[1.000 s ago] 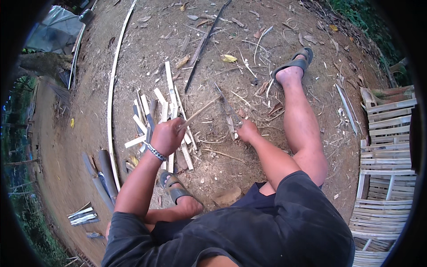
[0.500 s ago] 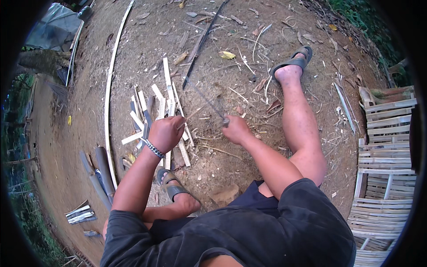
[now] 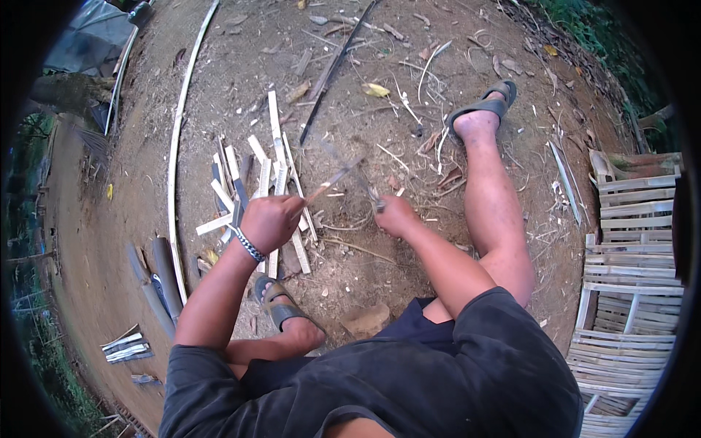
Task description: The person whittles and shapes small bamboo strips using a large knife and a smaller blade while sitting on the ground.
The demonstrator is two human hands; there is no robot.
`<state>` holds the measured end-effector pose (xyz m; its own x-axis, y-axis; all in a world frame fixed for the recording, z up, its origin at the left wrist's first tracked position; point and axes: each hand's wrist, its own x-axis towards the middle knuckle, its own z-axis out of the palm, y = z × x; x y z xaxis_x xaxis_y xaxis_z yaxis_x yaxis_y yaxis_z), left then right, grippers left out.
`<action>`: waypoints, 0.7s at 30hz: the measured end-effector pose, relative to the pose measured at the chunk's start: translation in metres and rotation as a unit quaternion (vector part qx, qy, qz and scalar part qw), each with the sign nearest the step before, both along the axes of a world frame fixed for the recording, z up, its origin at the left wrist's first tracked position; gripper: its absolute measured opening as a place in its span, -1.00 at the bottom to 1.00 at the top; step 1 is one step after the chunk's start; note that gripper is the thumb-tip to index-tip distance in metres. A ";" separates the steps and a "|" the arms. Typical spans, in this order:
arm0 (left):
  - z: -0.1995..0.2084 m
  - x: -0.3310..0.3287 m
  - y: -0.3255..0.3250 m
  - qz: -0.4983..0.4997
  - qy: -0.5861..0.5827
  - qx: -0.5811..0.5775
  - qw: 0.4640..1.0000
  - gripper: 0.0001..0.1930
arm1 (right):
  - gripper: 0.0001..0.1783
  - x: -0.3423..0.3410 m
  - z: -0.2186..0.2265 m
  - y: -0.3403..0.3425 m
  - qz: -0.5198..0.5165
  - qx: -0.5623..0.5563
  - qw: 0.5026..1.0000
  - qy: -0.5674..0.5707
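Note:
My left hand [image 3: 272, 221], with a braided bracelet at its wrist, is closed round one end of a thin bamboo strip [image 3: 323, 190]. The strip points up and to the right, its far end dark. In my right hand [image 3: 398, 217], closed fingers grip a knife [image 3: 369, 194] by its handle. Its blade is smeared by motion and slants up and left, close to the strip's far end; whether they touch I cannot tell. Beneath and beyond my left hand lies a loose pile of pale split bamboo pieces [image 3: 264, 175] on the ground.
A long pale strip [image 3: 174, 146] runs along the left, and a dark strip [image 3: 337, 66] lies ahead. Dark bamboo lengths [image 3: 167, 270] rest by my left arm. A slatted bamboo rack [image 3: 635, 259] stands at right. Near my sandalled left foot [image 3: 285, 303] is a stone [image 3: 365, 320].
The strip in my left hand now shows a broader side. My right hand has shifted slightly right and down with the knife, whose blade is blurred.

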<state>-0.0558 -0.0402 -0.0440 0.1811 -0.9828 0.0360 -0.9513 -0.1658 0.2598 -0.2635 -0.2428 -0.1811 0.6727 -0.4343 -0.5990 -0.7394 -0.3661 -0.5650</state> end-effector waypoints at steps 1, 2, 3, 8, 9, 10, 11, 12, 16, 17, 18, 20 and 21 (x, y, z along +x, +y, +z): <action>-0.002 -0.002 0.000 0.005 0.006 0.000 1.000 -0.95 | -0.59 -0.006 -0.019 -0.011 -0.015 -0.002 1.000 0.010; -0.005 -0.003 -0.002 0.009 0.015 0.002 1.000 -0.95 | -0.57 -0.012 -0.035 -0.020 -0.030 -0.003 0.999 0.022; -0.006 0.000 -0.006 0.015 0.020 -0.007 1.000 -0.96 | -0.56 -0.014 -0.043 -0.026 -0.043 -0.004 0.998 0.035; -0.009 0.000 0.013 0.047 0.045 -0.004 0.998 -0.93 | -0.55 0.003 -0.004 0.005 -0.032 0.009 0.999 0.017; -0.010 0.001 0.012 0.044 0.049 -0.006 0.998 -0.92 | -0.57 -0.007 -0.020 -0.007 -0.036 -0.001 0.998 0.047; -0.006 -0.002 0.011 0.060 0.053 -0.008 0.997 -0.91 | -0.58 -0.013 -0.029 -0.020 -0.038 -0.008 0.997 0.074; -0.006 -0.005 0.009 0.074 0.046 0.000 0.996 -0.90 | -0.59 -0.018 -0.034 -0.027 -0.044 -0.018 0.993 0.104; -0.004 -0.001 0.005 0.095 0.070 0.003 0.993 -0.88 | -0.63 -0.018 -0.041 -0.026 -0.058 -0.037 0.994 0.090; -0.007 0.003 0.005 0.173 0.121 0.027 0.977 -0.82 | -0.61 -0.018 -0.050 -0.025 -0.060 -0.017 0.995 0.076; -0.008 0.003 0.006 0.188 0.134 0.022 0.973 -0.79 | -0.61 -0.015 -0.046 -0.019 -0.062 -0.013 0.996 0.058; -0.007 0.000 0.007 0.203 0.139 0.031 0.969 -0.79 | -0.60 -0.012 -0.042 -0.010 -0.065 -0.009 0.997 0.040; -0.006 -0.004 0.010 0.221 0.143 0.033 0.964 -0.78 | -0.63 0.002 0.007 0.009 -0.068 0.029 0.997 0.023; -0.007 -0.005 0.011 0.224 0.140 0.024 0.964 -0.78 | -0.63 0.013 0.039 0.017 -0.047 0.045 0.997 0.031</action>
<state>-0.0610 -0.0289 -0.0514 0.5837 -0.8032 -0.1189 -0.6753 -0.5616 0.4782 -0.2509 -0.2255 -0.1422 0.5921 -0.4367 -0.6772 -0.8026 -0.2441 -0.5443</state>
